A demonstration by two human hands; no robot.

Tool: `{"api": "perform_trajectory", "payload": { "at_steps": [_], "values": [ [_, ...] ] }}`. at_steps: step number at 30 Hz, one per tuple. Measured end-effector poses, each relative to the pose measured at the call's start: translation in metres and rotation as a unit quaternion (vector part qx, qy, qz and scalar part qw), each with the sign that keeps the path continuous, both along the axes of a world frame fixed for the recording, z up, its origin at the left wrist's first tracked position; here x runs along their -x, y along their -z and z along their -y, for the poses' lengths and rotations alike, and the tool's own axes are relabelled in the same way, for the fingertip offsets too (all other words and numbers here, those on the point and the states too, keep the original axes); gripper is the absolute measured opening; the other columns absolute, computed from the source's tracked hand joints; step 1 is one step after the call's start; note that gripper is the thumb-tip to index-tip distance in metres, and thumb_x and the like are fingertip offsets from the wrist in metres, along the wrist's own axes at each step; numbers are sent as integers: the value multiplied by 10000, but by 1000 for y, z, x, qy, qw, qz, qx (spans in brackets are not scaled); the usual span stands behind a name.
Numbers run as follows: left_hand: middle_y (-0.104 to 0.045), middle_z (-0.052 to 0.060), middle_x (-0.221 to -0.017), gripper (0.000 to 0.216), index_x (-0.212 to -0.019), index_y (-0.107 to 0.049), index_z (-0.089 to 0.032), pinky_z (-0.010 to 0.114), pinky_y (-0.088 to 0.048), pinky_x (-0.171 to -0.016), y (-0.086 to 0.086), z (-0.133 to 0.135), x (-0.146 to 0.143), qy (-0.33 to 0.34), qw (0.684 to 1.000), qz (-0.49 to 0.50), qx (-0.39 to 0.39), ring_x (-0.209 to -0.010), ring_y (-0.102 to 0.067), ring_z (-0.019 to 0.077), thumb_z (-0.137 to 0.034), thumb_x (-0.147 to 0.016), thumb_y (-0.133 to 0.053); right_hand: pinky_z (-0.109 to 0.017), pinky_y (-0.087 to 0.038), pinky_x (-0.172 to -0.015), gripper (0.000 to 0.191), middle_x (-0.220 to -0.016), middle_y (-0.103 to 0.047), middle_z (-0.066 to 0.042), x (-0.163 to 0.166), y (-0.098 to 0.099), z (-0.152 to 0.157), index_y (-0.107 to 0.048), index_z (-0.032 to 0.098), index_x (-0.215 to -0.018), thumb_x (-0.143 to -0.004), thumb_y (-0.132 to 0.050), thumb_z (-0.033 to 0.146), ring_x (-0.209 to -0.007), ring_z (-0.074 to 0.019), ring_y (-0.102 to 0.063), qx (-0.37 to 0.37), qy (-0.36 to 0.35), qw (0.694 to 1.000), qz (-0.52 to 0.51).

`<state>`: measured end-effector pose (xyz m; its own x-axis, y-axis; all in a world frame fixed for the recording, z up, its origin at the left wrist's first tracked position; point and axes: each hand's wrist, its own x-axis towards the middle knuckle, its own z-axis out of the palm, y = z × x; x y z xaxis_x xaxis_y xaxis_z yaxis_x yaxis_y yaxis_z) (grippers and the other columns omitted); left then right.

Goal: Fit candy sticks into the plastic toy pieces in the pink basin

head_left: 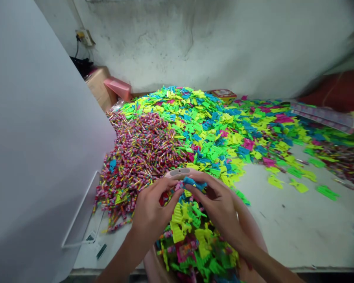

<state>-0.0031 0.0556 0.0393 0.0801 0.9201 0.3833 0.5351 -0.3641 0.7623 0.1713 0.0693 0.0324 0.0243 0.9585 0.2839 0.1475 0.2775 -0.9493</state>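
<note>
My left hand (153, 208) and my right hand (215, 208) meet above a pink plastic basin (250, 251). Between my right fingertips is a blue plastic piece (195, 183). My left fingertips pinch a small striped pink item (179, 186) touching its end, though the join is partly hidden by my fingers. Below my hands, the basin holds a heap of neon yellow, green and pink plastic pieces (191, 243). A grey oval fitting (179, 172) sits on the basin's far rim.
A large pile of neon plastic pieces (200, 125) and a heap of striped sticks (141, 153) cover the white table (289, 216). A white panel (41, 137) stands at left. A cardboard box (98, 87), a pink block (118, 88) and a concrete wall (194, 43) lie beyond.
</note>
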Motion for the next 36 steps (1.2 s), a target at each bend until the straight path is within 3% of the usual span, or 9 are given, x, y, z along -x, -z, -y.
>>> {"api": "perform_trajectory", "payload": {
  "at_steps": [5, 11, 15, 19, 22, 25, 29, 33, 36],
  "values": [
    [-780, -4, -1001, 99, -1009, -709, -237, 256, -509, -836, 0, -1, 1, 4, 999, -27, 26, -934, -733, 176, -287, -933, -670, -290, -511, -924, 157, -1098, -766, 30, -6, -2, 2, -751, 328, -1013, -923, -708, 206, -1054, -194, -683, -58, -51, 995, 58],
    [-778, -24, -914, 142, -902, -735, -233, 250, -486, -806, -14, -18, 19, 129, 979, -10, 155, -884, -716, 181, -364, -920, -682, -290, -554, -819, 106, -1038, -763, 9, -13, 4, 3, -763, 303, -974, -889, -737, 245, -972, -214, -702, -10, -71, 996, 44],
    [-779, -13, -908, 165, -882, -742, -218, 260, -487, -816, -12, -29, 25, 163, 967, -2, 196, -901, -711, 198, -378, -893, -704, -301, -557, -794, 95, -1034, -763, -6, -11, 7, 4, -763, 295, -975, -888, -728, 282, -971, -232, -701, 14, -71, 996, 52],
    [-784, 14, -952, 180, -965, -741, -220, 272, -487, -829, -6, -26, 18, 152, 974, -39, 161, -907, -710, 203, -377, -928, -660, -327, -547, -820, 94, -1016, -757, -32, -14, 8, -6, -746, 259, -933, -900, -702, 335, -937, -241, -697, 28, -71, 994, 80],
    [-777, 20, -917, 203, -991, -735, -213, 256, -488, -787, -5, -20, 11, 149, 981, -40, 120, -826, -700, 179, -390, -941, -647, -308, -543, -726, 164, -914, -743, -31, -22, 7, -16, -727, 231, -916, -889, -704, 391, -825, -224, -689, 70, -41, 994, 74],
    [-769, 9, -891, 218, -995, -734, -213, 233, -498, -748, -6, -17, 9, 104, 988, 32, 106, -788, -691, 160, -407, -937, -654, -299, -547, -695, 231, -866, -750, -25, -29, 4, -18, -752, 221, -944, -852, -750, 433, -801, -221, -689, 123, -49, 991, 28],
    [-770, 20, -983, 212, -996, -742, -220, 248, -524, -833, -3, -18, 8, 83, 985, 116, 102, -925, -703, 186, -400, -944, -641, -306, -571, -632, 326, -983, -784, -33, -30, 0, -11, -780, 269, -1091, -822, -788, 452, -797, -225, -703, 187, -93, 978, -24],
    [-747, 26, -882, 185, -961, -736, -206, 249, -524, -772, -3, -16, 8, 110, 981, 112, 115, -827, -685, 181, -370, -936, -652, -323, -596, -659, 319, -1151, -766, -45, -27, -8, -6, -786, 295, -1112, -834, -776, 451, -872, -240, -715, 178, -113, 977, -23],
    [-734, 24, -832, 169, -933, -721, -197, 245, -521, -715, -3, -15, 11, 121, 981, 99, 115, -764, -674, 174, -357, -923, -666, -350, -608, -746, 282, -1136, -769, -50, -26, -15, -5, -799, 296, -1089, -840, -773, 424, -985, -270, -709, 146, -131, 980, -20]
  ]
}}
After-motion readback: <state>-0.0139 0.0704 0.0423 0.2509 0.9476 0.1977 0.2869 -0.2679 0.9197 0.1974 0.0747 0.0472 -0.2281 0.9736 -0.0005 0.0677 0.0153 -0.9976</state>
